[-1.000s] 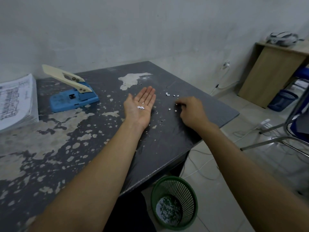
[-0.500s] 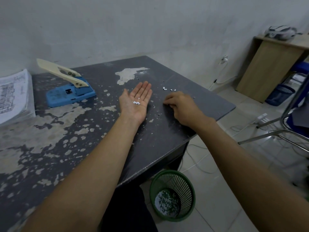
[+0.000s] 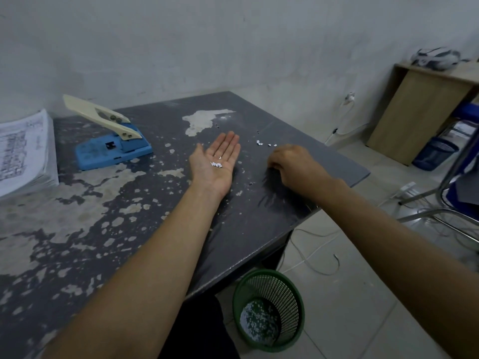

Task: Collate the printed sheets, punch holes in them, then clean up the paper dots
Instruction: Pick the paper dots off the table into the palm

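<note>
My left hand (image 3: 216, 163) lies palm up and flat on the worn dark table (image 3: 259, 216), fingers apart, with several white paper dots (image 3: 216, 164) resting in the palm. To its right my right hand (image 3: 295, 165) is palm down with fingers curled against the tabletop; whether it pinches a dot is hidden. A few more loose paper dots (image 3: 263, 143) lie on the table just beyond the right hand. The blue hole punch (image 3: 111, 149) with its cream lever raised sits at the back left. The stack of printed sheets (image 3: 23, 151) lies at the far left.
A green mesh wastebasket (image 3: 269, 309) with white dots in its bottom stands on the floor under the table's near right corner. Cables trail over the tiled floor. A wooden cabinet (image 3: 414, 110), a dark blue bin (image 3: 432, 152) and a metal chair frame stand at the right.
My right hand has slid left along the table toward the left hand, fingers curling in. The left palm stays flat with the dots in it. The view has tilted down slightly.
</note>
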Demonstrator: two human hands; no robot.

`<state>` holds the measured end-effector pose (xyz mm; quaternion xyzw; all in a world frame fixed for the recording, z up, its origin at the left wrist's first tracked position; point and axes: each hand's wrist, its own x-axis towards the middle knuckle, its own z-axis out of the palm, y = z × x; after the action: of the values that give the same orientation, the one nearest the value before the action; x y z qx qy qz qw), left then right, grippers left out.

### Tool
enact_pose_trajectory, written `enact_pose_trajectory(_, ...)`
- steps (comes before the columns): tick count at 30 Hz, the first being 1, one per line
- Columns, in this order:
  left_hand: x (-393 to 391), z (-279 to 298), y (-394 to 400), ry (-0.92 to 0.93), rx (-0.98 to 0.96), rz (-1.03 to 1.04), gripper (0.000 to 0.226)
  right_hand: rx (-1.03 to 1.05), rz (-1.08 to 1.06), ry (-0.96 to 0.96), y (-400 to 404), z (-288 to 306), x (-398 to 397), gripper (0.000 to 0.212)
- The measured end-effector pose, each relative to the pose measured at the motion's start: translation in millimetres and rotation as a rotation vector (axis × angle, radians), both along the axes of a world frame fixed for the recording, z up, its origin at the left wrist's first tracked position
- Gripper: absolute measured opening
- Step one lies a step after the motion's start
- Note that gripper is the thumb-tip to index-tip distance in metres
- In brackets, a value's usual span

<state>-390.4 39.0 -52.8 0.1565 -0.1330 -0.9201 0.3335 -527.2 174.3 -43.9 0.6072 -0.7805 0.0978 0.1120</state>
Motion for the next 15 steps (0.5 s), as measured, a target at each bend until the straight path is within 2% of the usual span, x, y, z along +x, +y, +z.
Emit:
enact_pose_trajectory(3, 0, 1, 0, -0.003, -0.005, 0.002, 0.061, -0.13, -0.152, -0.237, -10, 5, -2, 0.019)
enact_pose_trajectory(5, -1, 0, 1, -0.002, -0.007, 0.002, 0.061, -0.271, -0.151, -0.383, -19, 13, 12, 0.014)
enact_pose_trajectory(10, -1, -1, 1, -0.054, -0.054, -0.007, 0.06, -0.305, 0.058, -0.415, -46, 35, 58, 0.017)
enact_pose_trajectory(15, 0, 1, 4, -0.049, -0.003, 0.051, 0.048, -0.296, 0.089, -0.459, -67, 44, 71, 0.018)
